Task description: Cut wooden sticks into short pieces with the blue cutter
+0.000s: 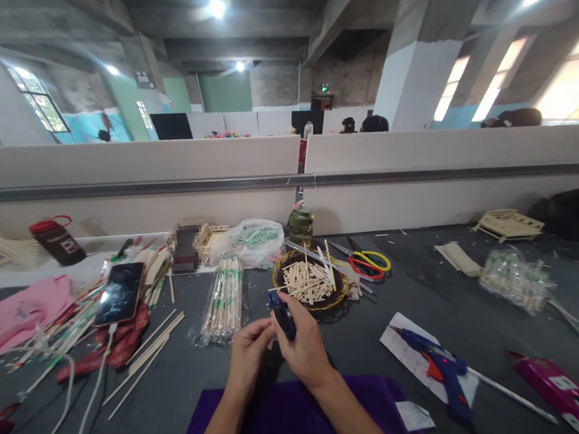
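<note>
My right hand point(302, 343) is closed around a small dark blue and black hand tool point(283, 316), whose exact kind I cannot make out. My left hand point(250, 354) meets it with thumb and fingers pinched together; what lies between those fingertips is hidden. Just beyond both hands stands a yellow-rimmed basket point(343, 298) full of short cut wooden sticks point(307, 282). To the left of it lies a clear plastic pack of chopsticks point(224, 299). A purple cloth point(285, 421) is spread beneath my forearms.
Scissors with red and yellow handles point(373, 264) lie behind the basket. On the right, a blue glue gun point(441, 365) rests on paper. A phone point(120, 294) with a white cable, loose sticks point(152, 348) and a red-lidded bottle point(58, 242) occupy the left. A low partition point(393, 202) borders the table.
</note>
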{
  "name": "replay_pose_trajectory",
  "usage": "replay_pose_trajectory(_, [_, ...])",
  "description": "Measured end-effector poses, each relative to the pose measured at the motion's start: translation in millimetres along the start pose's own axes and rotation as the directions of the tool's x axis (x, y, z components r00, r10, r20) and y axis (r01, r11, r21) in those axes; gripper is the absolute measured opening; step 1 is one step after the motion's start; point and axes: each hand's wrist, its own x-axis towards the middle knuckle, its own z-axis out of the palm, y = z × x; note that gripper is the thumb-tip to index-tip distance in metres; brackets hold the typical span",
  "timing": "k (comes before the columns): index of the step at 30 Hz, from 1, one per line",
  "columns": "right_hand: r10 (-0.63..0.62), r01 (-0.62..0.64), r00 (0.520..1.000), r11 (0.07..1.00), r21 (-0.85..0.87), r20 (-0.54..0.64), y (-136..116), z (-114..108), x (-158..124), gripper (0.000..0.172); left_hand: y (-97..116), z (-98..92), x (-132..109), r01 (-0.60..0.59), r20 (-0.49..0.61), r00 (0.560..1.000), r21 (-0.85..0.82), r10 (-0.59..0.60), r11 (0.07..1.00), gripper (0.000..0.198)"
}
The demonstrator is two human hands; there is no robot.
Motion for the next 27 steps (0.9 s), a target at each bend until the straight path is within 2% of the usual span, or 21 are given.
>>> replay_pose_trajectory(7, [-0.028,0.030,0.999,0.998,-0.055,0.027,-10,4,1,0.055,-9,-2.2,-5,0.012,-0.059,0.998,-0.063,-0.016,0.998,0.030])
replay_pose_trajectory(13, [0.007,-0.004,0.999,0.997,-0.074,0.048,-1,3,0,0.053,-7,-0.2,0,0.013,0.001,1.000,-0.096,-0.013,0.995,0.029])
replay_pose_trajectory(15, [0.025,-0.019,0.998,0.994,-0.110,0.050,4,-8,2,0.051,-6,1.0,1,0.043,-0.014,0.999,-0.106,-0.044,0.993,0.028])
replay_pose_trajectory(18, [0.048,-0.041,0.999,0.972,-0.233,0.024,9,-35,8,0.048,-7,2.6,1,0.078,-0.047,0.995,-0.127,-0.084,0.989,0.027])
replay_pose_trajectory(23, [0.034,0.068,0.981,0.865,-0.498,0.192,12,-73,12,0.051,-3,2.7,-3,0.053,-0.057,0.996,-0.171,-0.064,0.984,0.026])
replay_pose_trajectory(27, [0.065,0.130,0.952,0.800,-0.586,0.300,7,-77,10,0.050,11,-2.5,-11,0.105,0.012,0.994,-0.205,-0.105,0.973,0.026])
